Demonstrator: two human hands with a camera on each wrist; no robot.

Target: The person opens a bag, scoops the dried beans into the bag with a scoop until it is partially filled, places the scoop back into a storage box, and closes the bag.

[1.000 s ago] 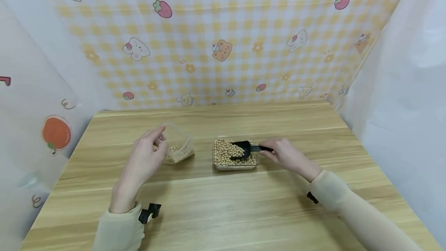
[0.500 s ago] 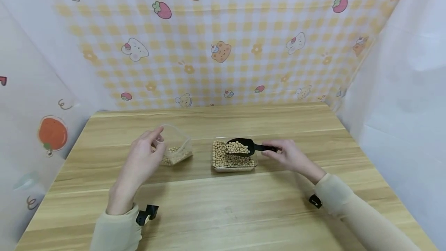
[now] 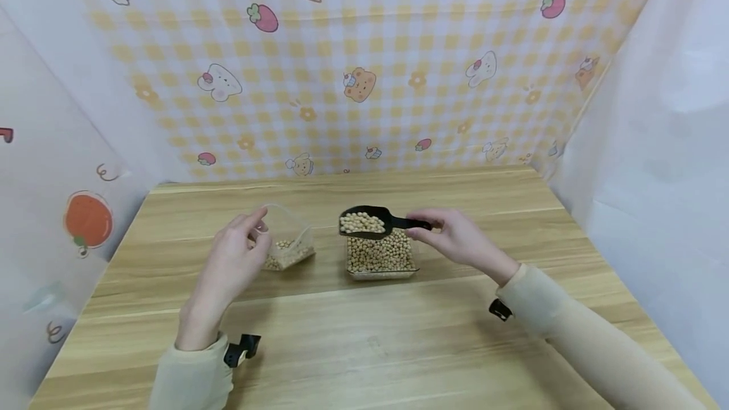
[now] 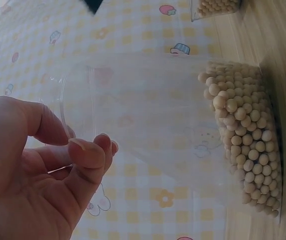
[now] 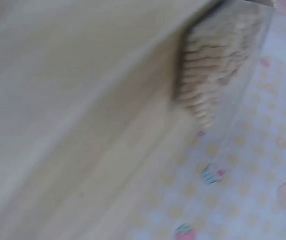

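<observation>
My left hand (image 3: 228, 261) pinches the rim of a clear plastic container (image 4: 143, 95) between thumb and fingers. A layer of soybeans (image 4: 250, 145) lies in its bottom, and it stands on the table at the left. My right hand (image 3: 458, 238) grips the handle of a black scoop (image 3: 388, 220), heaped with soybeans (image 3: 362, 223). The scoop is raised over the back left part of a clear rectangular box (image 3: 383, 274), which is full of soybeans. In the right wrist view that box (image 5: 250, 60) is blurred, and only an edge of the hand shows.
The wood-grain table (image 3: 364, 347) runs back to a yellow checked cloth (image 3: 398, 106) with cartoon prints. White sheets (image 3: 666, 144) hang at both sides. Black straps (image 3: 242, 350) sit at both sleeve cuffs.
The scoop has come up out of the soybeans in the box with a load, then moved up and leftward in my right hand. My left hand stays at the container's rim.
</observation>
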